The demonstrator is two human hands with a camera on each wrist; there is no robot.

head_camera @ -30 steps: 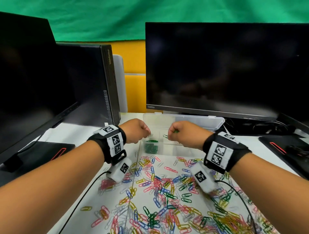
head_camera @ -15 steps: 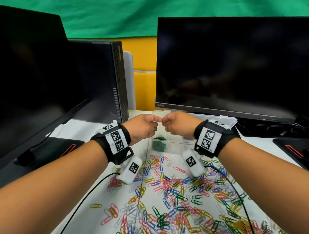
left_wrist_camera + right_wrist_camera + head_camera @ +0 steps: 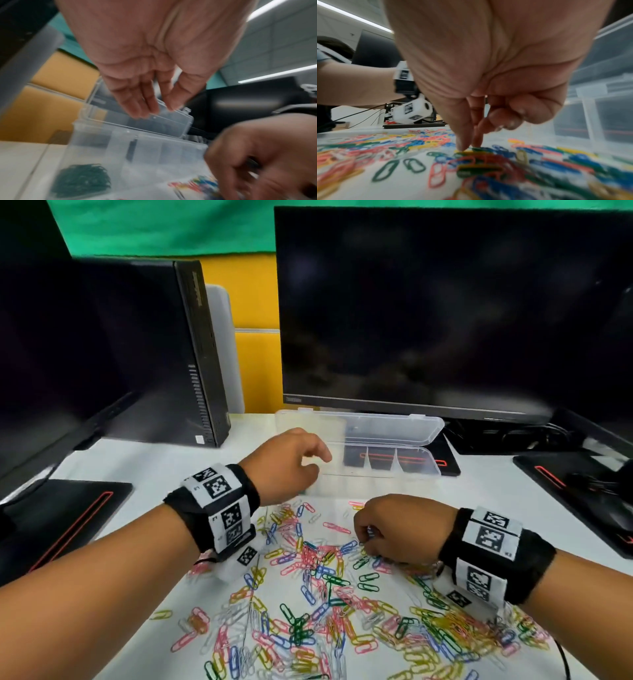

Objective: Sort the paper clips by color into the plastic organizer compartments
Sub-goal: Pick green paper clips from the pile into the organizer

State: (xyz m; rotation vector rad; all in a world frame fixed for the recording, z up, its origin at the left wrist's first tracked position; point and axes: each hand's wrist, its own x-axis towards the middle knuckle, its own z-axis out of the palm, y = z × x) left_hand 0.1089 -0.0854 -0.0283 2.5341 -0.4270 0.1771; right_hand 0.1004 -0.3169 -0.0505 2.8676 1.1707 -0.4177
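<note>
White surface (image 3: 144,460) with paper clips (image 3: 308,594) all over its near half, clear organizer (image 3: 394,470) behind them. Head view hides the green clips (image 3: 80,180); left wrist shows them in its left-end compartment. Left hand (image 3: 284,467) hovers loose and empty. Right hand (image 3: 488,81) is pinching into the pile, grip unclear.

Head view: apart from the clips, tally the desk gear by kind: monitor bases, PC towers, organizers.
Red-lined monitor bases: 3
Tower PC: 1
Clear plastic organizer: 1
Total: 5
</note>
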